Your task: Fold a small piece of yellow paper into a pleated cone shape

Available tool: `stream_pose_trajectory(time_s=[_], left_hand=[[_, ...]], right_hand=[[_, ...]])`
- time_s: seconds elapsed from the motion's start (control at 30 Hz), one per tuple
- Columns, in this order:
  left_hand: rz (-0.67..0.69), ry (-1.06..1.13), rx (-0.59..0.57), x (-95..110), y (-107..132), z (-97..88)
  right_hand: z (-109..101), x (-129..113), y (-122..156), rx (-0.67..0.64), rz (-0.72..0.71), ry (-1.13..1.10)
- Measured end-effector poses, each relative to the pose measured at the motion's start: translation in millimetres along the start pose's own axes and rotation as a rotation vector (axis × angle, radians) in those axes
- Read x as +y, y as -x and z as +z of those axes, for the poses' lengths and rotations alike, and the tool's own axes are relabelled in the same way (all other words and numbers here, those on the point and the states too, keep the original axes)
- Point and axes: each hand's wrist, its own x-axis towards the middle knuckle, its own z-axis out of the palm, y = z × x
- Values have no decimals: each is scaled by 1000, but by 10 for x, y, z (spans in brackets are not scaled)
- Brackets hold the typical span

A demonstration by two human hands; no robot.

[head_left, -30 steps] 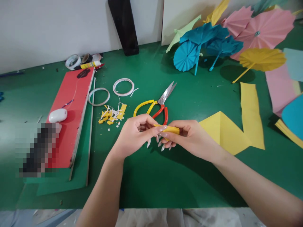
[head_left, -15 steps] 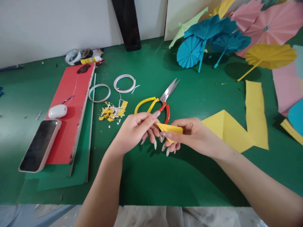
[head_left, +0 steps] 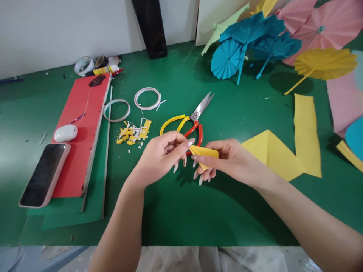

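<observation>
At frame centre, a folded yellow paper piece [head_left: 209, 152] is pinched by the right hand [head_left: 235, 159]; whether also by the left hand [head_left: 160, 160] cannot be told. Judged light, easily creased; best held along folds.

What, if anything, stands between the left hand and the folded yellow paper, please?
Nothing visible: the right hand holds the folded yellow paper, and the left hand is at its pointed end, though contact is hard to confirm. The scissors lie beyond on the table, not between them.
</observation>
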Motion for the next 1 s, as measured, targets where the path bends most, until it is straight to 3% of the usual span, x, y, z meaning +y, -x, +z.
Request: stream_pose_trajectory(time_s=[0.3,0.53,0.83,1.0], left_hand=[[65,-183,90,-30,-16,86],[66,-80,119,-39,-38,54],[49,-32,48,-38,-11,61],[125,-56,100,-32,-16,79]], right_hand=[[21,14,-19,26,-1,4],[19,15,-14,45,-10,2],[35,13,-7,69,0,2],[43,10,-8,69,-26,-21]])
